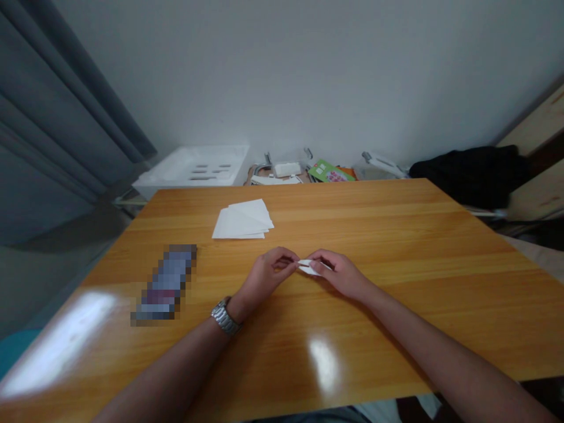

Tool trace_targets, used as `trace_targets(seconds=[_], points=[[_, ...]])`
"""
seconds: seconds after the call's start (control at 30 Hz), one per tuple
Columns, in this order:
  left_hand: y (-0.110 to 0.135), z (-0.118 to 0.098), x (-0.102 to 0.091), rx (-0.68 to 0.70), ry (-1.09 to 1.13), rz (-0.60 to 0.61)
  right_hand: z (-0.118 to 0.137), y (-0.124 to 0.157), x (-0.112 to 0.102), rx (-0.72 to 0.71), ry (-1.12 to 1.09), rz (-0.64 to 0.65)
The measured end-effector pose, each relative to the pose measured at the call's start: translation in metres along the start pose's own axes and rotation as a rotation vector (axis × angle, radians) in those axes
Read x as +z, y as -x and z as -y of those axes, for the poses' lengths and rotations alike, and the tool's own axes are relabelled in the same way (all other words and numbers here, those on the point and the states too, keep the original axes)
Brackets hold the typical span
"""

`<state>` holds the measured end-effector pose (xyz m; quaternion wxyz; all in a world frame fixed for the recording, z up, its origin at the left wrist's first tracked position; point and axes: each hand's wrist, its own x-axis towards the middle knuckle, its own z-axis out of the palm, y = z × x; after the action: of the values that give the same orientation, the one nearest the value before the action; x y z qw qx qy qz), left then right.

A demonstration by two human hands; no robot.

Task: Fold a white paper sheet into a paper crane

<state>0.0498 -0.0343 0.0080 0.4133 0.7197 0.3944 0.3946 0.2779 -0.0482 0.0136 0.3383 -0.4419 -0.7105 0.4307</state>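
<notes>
A small folded piece of white paper [308,267] is held just above the middle of the wooden table [374,352]. My right hand [341,273] grips it between thumb and fingers, covering its right part. From the other side, my left hand [273,270] pinches the paper's left tip; a metal watch is on that wrist. Beyond my left hand lies a loose stack of white paper sheets [244,220], fanned slightly out of line.
A dark phone-like object [165,285], blurred by pixelation, lies on the table's left side. Behind the table stand a white foam tray [194,167], a green booklet [328,171] and assorted items. Black cloth [471,173] is heaped at the back right.
</notes>
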Motion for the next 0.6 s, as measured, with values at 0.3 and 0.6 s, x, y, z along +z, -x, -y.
trace_targets(seconds=[0.3, 0.6], points=[[0.0, -0.011, -0.012, 0.248, -0.342, 0.042, 0.003, 0.001, -0.002, -0.001, -0.08, 0.027], [0.002, -0.012, -0.008, 0.119, -0.321, 0.005, 0.004, 0.002, -0.001, -0.017, -0.001, 0.029]])
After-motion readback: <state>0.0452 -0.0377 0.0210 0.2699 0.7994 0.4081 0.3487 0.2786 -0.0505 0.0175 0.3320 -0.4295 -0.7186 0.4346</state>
